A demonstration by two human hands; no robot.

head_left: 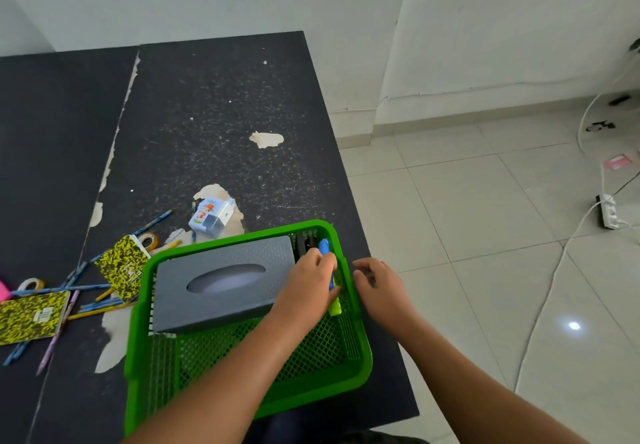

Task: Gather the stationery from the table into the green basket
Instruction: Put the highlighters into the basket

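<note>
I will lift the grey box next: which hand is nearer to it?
Left. The left hand holds pens at the right end of the grey box; the right hand is outside the green basket, past its right rim.

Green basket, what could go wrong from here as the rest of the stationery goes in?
The green basket sits close to the right edge of the table, so a shove from the left might send it onto the floor. The gray tissue box fills much of the basket, so the notebooks may not lie flat inside.
</note>
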